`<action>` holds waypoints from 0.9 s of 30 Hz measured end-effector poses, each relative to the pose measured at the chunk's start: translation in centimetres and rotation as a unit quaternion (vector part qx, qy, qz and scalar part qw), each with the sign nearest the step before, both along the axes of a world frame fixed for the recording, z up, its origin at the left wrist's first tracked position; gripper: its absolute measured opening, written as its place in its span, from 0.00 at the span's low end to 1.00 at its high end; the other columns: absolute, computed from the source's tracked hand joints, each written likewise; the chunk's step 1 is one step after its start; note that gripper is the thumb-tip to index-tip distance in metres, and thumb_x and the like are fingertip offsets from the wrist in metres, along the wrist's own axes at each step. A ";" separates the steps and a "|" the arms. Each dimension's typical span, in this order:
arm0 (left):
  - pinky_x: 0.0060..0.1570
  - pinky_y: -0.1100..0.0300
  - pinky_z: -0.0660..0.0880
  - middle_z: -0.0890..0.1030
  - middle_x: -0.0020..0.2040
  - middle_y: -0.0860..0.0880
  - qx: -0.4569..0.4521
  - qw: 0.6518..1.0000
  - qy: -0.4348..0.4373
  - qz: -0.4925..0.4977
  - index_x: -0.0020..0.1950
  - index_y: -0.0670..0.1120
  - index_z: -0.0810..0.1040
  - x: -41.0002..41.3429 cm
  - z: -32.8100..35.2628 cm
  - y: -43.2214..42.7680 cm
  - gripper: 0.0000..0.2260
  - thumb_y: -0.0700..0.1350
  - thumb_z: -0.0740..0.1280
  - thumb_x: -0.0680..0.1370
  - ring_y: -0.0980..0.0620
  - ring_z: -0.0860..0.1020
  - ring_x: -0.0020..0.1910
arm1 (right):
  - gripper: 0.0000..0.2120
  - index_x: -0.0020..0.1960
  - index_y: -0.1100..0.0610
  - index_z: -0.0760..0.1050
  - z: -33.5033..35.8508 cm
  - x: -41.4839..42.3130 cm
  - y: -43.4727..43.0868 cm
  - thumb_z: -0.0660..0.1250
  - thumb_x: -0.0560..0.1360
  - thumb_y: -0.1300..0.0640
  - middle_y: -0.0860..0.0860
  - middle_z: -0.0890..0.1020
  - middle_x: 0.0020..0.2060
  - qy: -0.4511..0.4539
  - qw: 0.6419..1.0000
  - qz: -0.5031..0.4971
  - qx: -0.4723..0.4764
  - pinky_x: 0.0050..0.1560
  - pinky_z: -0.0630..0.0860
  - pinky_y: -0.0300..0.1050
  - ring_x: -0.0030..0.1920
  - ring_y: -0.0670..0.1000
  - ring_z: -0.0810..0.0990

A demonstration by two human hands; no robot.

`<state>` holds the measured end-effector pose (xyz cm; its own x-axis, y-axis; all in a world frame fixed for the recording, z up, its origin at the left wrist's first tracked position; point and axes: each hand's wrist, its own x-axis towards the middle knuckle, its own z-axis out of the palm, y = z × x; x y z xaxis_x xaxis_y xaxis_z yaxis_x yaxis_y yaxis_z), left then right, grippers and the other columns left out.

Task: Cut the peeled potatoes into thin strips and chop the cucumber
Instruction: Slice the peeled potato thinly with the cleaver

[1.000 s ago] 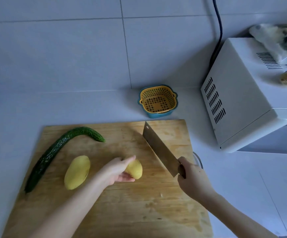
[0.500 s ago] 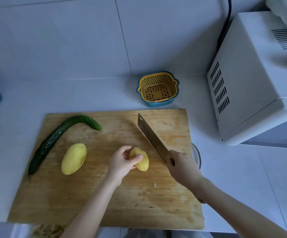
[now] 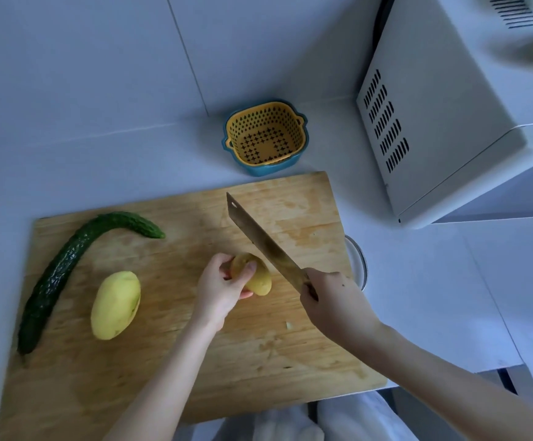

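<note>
A wooden cutting board [image 3: 258, 361] lies on the white counter. My left hand [image 3: 220, 289] grips a small peeled potato [image 3: 258, 278] near the board's middle, fingers curled over its top. My right hand [image 3: 335, 303] holds the handle of a cleaver [image 3: 262, 241], whose blade slants up and left just to the right of that potato. A second, larger peeled potato [image 3: 115, 305] lies to the left. A long curved dark green cucumber [image 3: 67, 268] rests along the board's left side.
A yellow perforated strainer basket in a blue bowl [image 3: 265, 138] stands behind the board. A white microwave [image 3: 456, 106] fills the right rear. A glass dish rim [image 3: 359, 262] peeks out at the board's right edge. The counter edge runs near my body.
My left hand turned the small potato and now grips it from above. The cleaver came closer to the potato. The camera tilted further down and rolled.
</note>
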<state>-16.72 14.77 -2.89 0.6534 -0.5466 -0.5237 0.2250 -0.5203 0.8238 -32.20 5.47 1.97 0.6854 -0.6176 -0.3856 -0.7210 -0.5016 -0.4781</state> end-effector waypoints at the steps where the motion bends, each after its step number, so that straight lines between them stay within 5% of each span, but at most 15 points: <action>1: 0.34 0.60 0.81 0.77 0.46 0.49 -0.005 1.000 0.007 -0.002 0.52 0.44 0.72 0.0 0.0 0.2 0.13 0.43 0.72 0.73 0.53 0.79 0.44 | 0.17 0.31 0.50 0.55 0.4 0.0 0.2 0.54 0.77 0.60 0.48 0.64 0.25 0.001 1.000 0.010 -0.008 0.25 0.56 0.41 0.26 0.49 0.61; 7: 0.35 0.57 0.81 0.77 0.47 0.48 -0.014 0.999 -0.019 -0.029 0.46 0.47 0.70 -0.2 -0.6 0.3 0.14 0.42 0.75 0.70 0.53 0.79 0.46 | 0.05 0.43 0.55 0.74 1.2 -0.3 2.1 0.62 0.72 0.64 0.45 0.60 0.20 -0.014 0.995 0.042 -0.087 0.21 0.54 0.40 0.20 0.50 0.60; 11: 0.33 0.56 0.81 0.79 0.45 0.46 -0.018 0.999 -0.030 -0.010 0.45 0.45 0.70 -0.3 -0.8 0.0 0.15 0.41 0.76 0.70 0.51 0.81 0.44 | 0.11 0.56 0.55 0.71 1.1 -0.1 3.3 0.56 0.76 0.63 0.48 0.66 0.25 0.047 0.994 0.059 -0.082 0.22 0.55 0.42 0.24 0.51 0.64; 16: 0.34 0.53 0.81 0.79 0.45 0.48 -0.012 0.999 -0.034 0.006 0.43 0.48 0.70 -0.4 -1.1 -0.2 0.15 0.43 0.76 0.69 0.51 0.81 0.42 | 0.11 0.48 0.55 0.77 1.3 0.0 3.6 0.69 0.67 0.64 0.45 0.64 0.21 0.042 0.995 0.048 -0.083 0.18 0.50 0.37 0.19 0.48 0.59; 20: 0.33 0.55 0.81 0.78 0.46 0.49 -0.004 1.000 -0.004 0.023 0.44 0.49 0.70 -0.2 -1.0 -0.5 0.14 0.44 0.76 0.69 0.52 0.81 0.42 | 0.13 0.60 0.54 0.70 1.3 -0.6 3.1 0.55 0.77 0.61 0.48 0.71 0.29 0.063 0.993 0.069 -0.069 0.29 0.70 0.45 0.29 0.52 0.72; 27: 0.32 0.55 0.81 0.77 0.49 0.46 0.009 0.997 0.060 0.037 0.45 0.46 0.71 0.8 -0.8 -0.7 0.12 0.40 0.74 0.71 0.49 0.80 0.44 | 0.13 0.61 0.54 0.71 2.3 -0.7 2.2 0.56 0.78 0.58 0.48 0.70 0.30 0.072 0.994 0.069 -0.034 0.32 0.70 0.44 0.32 0.53 0.74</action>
<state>-15.91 14.03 -3.73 0.6238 -0.4881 -0.6104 0.3602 -0.5136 0.7788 -32.93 7.70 4.25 0.7068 -0.5496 -0.4454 -0.7010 -0.6286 -0.3367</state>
